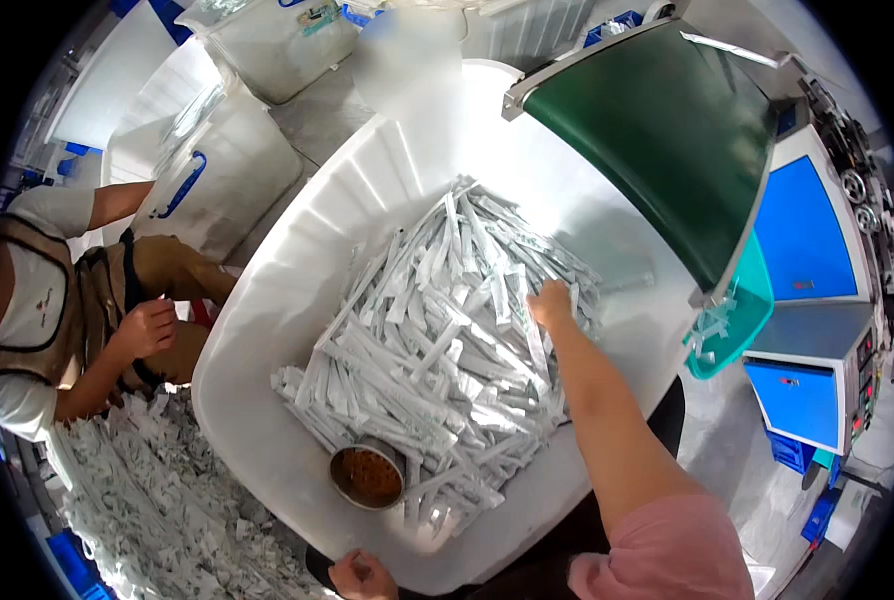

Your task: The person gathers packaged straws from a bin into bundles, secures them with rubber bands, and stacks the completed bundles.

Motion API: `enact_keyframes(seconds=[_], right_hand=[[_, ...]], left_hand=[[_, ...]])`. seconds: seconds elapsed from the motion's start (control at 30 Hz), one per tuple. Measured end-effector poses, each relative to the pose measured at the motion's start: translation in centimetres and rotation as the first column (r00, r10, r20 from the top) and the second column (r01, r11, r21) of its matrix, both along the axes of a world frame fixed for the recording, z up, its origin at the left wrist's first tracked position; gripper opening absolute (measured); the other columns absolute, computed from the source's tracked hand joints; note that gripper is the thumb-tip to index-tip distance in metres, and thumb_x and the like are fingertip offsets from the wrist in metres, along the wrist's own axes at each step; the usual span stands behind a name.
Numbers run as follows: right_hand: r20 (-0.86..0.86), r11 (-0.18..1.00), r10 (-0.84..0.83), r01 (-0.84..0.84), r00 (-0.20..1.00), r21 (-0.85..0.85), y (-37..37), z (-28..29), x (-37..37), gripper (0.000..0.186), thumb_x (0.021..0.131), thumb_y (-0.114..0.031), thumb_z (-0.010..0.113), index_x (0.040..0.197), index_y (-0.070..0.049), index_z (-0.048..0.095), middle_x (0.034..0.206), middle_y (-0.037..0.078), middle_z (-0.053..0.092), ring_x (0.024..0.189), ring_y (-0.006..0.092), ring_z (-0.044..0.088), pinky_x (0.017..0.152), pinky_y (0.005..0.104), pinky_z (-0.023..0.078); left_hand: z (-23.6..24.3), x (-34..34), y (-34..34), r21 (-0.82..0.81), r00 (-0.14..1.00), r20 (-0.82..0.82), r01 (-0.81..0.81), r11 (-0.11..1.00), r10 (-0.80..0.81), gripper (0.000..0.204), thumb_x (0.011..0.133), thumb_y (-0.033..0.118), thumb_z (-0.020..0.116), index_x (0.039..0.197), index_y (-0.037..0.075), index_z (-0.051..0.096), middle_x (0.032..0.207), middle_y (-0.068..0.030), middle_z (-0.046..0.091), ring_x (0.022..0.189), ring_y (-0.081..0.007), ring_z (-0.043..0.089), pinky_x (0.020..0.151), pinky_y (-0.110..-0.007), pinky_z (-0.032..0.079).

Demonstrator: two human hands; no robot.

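A heap of long, thin white paper-like packets (437,330) lies in a large white tub (252,330). My right hand (552,303) reaches into the right side of the heap, its fingers closed at the upper part of one slim white packet (529,325). Near the tub's front rim is my left hand (364,577), its fingers curled in with nothing seen in them. A round metal bowl (397,460) with orange-brown contents sits tilted against the front of the heap; what the contents are I cannot make out.
A green conveyor belt (657,140) overhangs the tub's far right. Beyond it stand a teal basket (757,310) and a machine with blue doors (807,235). At left, another person (97,310) sits beside a heap of white scraps (177,490). Translucent bins (257,165) stand behind.
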State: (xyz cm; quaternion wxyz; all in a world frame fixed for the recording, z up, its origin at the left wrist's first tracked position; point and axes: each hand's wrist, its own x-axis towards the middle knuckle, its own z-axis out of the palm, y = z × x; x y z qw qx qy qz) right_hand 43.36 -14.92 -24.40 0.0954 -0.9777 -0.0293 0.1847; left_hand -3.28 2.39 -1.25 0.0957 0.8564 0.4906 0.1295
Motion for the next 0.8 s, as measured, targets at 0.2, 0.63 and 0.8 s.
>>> enact_keyframes(seconds=[0.2,0.63,0.8], right_hand=[[-0.165,0.992,-0.045,0.064,0.985,0.110,0.3,-3.0,5.1,0.094,0.069,-0.058,0.055,0.130,0.005,0.022,0.133,0.024,0.025,0.124,0.0337,0.024,0.102,0.0368,0.022],[-0.716,0.958,0.049,0.169,0.697,0.230,-3.9,-11.6,12.8,0.086,0.076,-0.063,0.041,0.125,0.008,0.032,0.129,0.023,0.034,0.121,0.0291,0.032,0.099,0.0326,0.025],[-0.520,0.910,0.073,0.157,0.851,0.384,-5.9,-10.7,11.8,0.079,0.073,-0.050,0.057,0.123,0.007,0.036,0.120,0.018,0.045,0.112,0.0251,0.042,0.093,0.0332,0.032]], left_hand=[[3.6,2.7,0.5,0.155,0.997,-0.023,0.083,0.984,-0.080,0.006,0.069,0.001,0.057,0.074,0.001,0.060,0.055,-0.0095,0.047,0.047,-0.0243,0.040,0.045,-0.036,0.035],[1.6,3.2,0.1,0.149,0.985,-0.171,0.019,0.989,0.007,0.017,0.053,0.004,0.068,0.065,0.012,0.057,0.044,-0.0001,0.038,0.039,-0.0159,0.037,0.039,-0.028,0.028],[1.2,2.9,0.9,0.122,0.990,-0.136,0.064,0.990,-0.047,0.015,0.054,0.004,0.067,0.063,0.012,0.056,0.046,-0.0005,0.041,0.038,-0.0165,0.037,0.038,-0.029,0.029]])
